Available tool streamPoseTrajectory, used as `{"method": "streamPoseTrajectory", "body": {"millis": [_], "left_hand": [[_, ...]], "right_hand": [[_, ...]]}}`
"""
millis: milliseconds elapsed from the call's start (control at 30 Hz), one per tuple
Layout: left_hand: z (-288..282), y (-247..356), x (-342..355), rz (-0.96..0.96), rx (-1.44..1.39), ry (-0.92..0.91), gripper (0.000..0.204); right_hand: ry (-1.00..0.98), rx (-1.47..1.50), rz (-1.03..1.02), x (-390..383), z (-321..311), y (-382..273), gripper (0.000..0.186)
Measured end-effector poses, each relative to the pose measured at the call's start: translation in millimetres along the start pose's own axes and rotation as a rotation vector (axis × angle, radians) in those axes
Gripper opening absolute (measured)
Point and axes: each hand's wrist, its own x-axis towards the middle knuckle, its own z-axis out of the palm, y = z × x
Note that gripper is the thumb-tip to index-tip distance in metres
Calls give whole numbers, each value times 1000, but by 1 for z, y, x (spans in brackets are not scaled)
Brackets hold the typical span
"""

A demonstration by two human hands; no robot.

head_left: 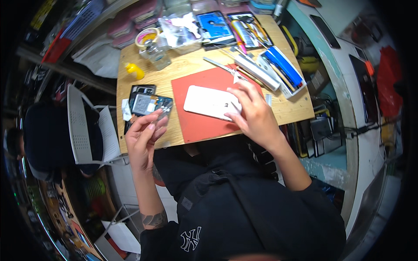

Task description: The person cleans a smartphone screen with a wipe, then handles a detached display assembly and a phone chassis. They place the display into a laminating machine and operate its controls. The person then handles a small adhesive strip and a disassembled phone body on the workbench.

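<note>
A white smartphone (207, 102) lies back side up on a red mat (191, 130) in the middle of the table. My right hand (257, 111) grips the phone's right end, thumb on the near edge and fingers over the far one. To the left, my left hand (146, 135) is raised with its fingers curled toward the thumb. Something small and clear seems to be at its fingertips, too faint to name. Just beyond that hand sits an opened phone (148, 104) with its inner parts showing, partly hidden by the fingers.
Tweezers (217, 65) rest across the mat's far edge. A tool box with a blue item (283, 65) stands at the right. A yellow bottle (135, 71), a clear jar (157, 56) and tape rolls (147, 38) stand at the back left. A white chair (80, 126) is left of the table.
</note>
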Motion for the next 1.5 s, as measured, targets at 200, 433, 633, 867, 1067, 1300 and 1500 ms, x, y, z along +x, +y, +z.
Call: {"method": "streamPoseTrajectory", "body": {"millis": [200,433,633,867,1067,1300,1500], "left_hand": [[7,-4,-7,26,-86,-99,31],[32,-10,-5,-38,-23,-146,28],[71,-19,62,335,493,-46,41],[97,-42,119,707,1362,-253,58],[94,-30,111,508,1455,-405,62],[19,19,79,454,1304,-274,59],[-28,47,75,200,1532,-409,100]], "right_hand": [[370,52,223,-5,-57,37,32],[290,303,289,-28,-37,23,28],[272,449,335,-14,0,12,38],[4,167,75,-4,26,1,62],[-96,99,-7,-11,28,6,89],[-112,106,-82,0,27,14,99],[-45,84,-123,7,28,17,106]]}}
